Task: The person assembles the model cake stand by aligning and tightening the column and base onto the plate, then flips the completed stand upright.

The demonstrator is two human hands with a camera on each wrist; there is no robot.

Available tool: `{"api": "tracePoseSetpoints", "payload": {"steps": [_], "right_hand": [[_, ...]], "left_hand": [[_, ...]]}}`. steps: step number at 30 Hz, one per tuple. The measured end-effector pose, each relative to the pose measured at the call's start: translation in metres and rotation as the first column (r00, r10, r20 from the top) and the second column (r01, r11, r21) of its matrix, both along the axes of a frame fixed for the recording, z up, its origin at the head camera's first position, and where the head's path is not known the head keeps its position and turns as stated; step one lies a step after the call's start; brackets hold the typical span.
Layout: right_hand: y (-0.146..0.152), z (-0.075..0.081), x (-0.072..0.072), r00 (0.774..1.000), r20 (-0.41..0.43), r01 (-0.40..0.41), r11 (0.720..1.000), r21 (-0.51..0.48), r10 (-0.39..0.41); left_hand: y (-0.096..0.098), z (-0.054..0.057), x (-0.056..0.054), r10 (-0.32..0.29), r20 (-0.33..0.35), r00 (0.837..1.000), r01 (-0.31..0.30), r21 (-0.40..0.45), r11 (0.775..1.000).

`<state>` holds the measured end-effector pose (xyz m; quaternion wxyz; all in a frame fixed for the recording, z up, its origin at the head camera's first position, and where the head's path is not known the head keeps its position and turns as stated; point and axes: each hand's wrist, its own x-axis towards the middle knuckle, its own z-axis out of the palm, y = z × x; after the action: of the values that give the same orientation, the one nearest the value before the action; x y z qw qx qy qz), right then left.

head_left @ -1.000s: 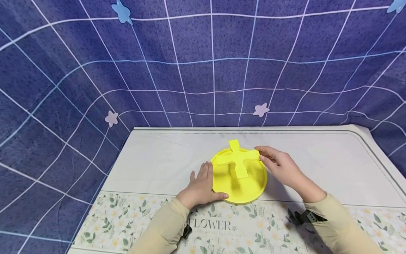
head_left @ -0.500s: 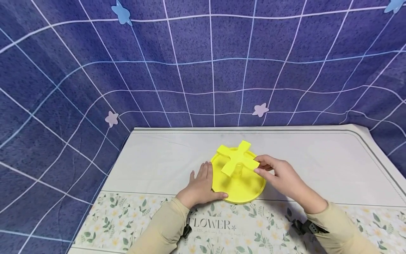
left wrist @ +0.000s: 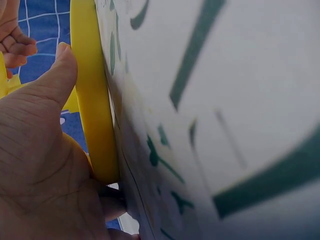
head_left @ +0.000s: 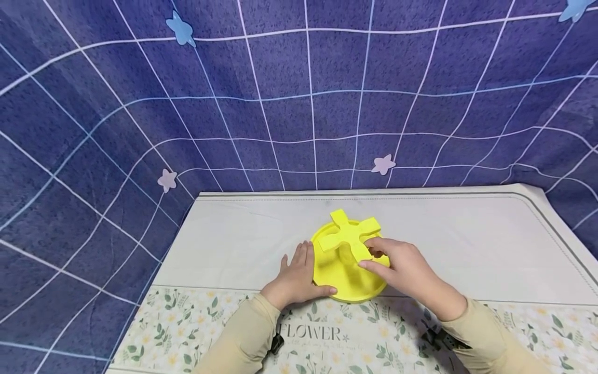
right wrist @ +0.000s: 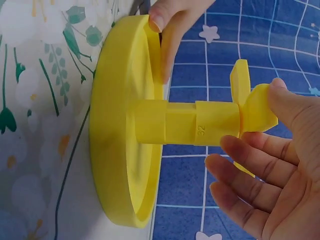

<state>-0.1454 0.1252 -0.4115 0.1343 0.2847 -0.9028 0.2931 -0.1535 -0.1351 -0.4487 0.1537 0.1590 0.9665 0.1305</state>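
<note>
A round yellow dish point(head_left: 348, 288) with a raised rim lies on the table mat. From its middle rises a yellow post point(right wrist: 215, 124) marked 32, topped by a yellow four-armed cross handle point(head_left: 348, 235). My right hand point(head_left: 404, 262) pinches the near right arm of the cross between thumb and index finger; its other fingers are bent beneath, beside the post. At the dish's left side, my left hand point(head_left: 296, 280) rests along the rim with straight fingers, its thumb over the front edge. The left wrist view shows that thumb against the dish's outer wall point(left wrist: 92, 100).
A white and floral mat point(head_left: 243, 228) printed with FLOWER covers the table. Behind it hangs a dark blue gridded cloth point(head_left: 280, 114) with stars. A black wrist strap point(head_left: 444, 340) sits at the right sleeve.
The cross handle has turned between frames, its arms pointing different ways. My right hand has moved left and nearer, gripping a front arm. The left hand has stayed at the rim.
</note>
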Motion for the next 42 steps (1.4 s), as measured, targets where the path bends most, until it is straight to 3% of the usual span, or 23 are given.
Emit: {"api": "tracePoseSetpoints", "payload": {"steps": [5,11,14,20,32,42], "right_hand": [[0.006,0.006,-0.002,0.998,-0.051,0.037,0.999,-0.036,-0.039],[0.014,0.012,-0.015,0.977,-0.128,0.151,0.976,-0.154,-0.171],[0.014,0.01,-0.022,0.983,-0.087,0.156,0.982,-0.103,-0.165],[0.012,0.005,-0.027,0.994,0.084,0.069,0.997,-0.039,-0.065],[0.023,0.002,-0.013,0.989,0.13,0.094,0.987,-0.133,-0.076],[0.015,-0.002,0.006,0.993,0.071,0.098,0.989,-0.108,-0.091]], "left_hand": [[0.0,-0.002,0.0,-0.005,-0.001,1.0,0.005,0.009,1.0],[-0.001,-0.001,0.001,-0.007,-0.001,1.0,0.007,0.017,1.0],[-0.001,-0.001,0.001,-0.004,0.0,1.0,0.004,0.027,1.0],[0.0,-0.003,0.002,-0.003,-0.003,1.0,0.003,0.036,0.999],[-0.001,-0.002,0.001,-0.006,-0.008,1.0,0.006,0.026,1.0],[-0.001,-0.003,0.001,-0.003,0.001,1.0,0.003,0.02,1.0]]}}
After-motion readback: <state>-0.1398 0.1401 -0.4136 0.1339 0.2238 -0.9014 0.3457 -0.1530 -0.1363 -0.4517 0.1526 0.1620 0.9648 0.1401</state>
